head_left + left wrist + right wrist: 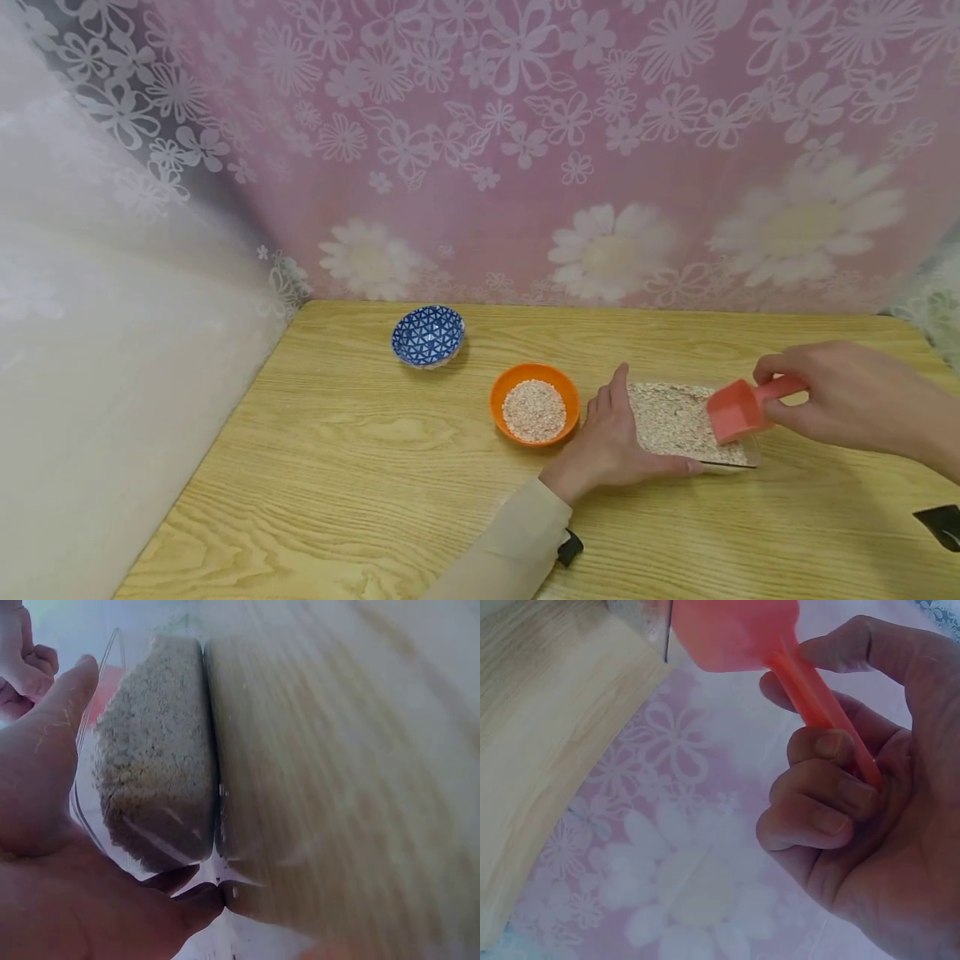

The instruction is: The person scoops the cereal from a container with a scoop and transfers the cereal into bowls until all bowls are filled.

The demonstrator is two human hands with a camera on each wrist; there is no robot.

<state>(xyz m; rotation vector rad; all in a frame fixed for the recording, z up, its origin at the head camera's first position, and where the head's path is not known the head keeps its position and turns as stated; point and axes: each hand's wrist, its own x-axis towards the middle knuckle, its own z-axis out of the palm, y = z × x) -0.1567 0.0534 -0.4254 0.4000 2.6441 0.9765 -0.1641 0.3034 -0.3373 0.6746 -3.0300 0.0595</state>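
Fingers of the right hand are curled round the handle of a coral scoop, which is pinched between thumb and bent fingers in the right wrist view. Its bowl is held over the right end of a clear tray filled with pale grain; whether the bowl touches the grain cannot be told.

At the tray's left end the left hand is laid with fingers straight, the thumb stretched along the near edge, so that the tray is steadied rather than gripped. In the left wrist view the tray's transparent wall is seen between thumb and fingers, with the grain heaped against it.

An orange bowl is set just left of the left hand, near but apart from the tray, and is partly filled with the same grain. A blue patterned bowl is placed farther left and farther back, well apart from both hands. Everything is borne by a wooden table, which is backed by a pink flowered curtain.
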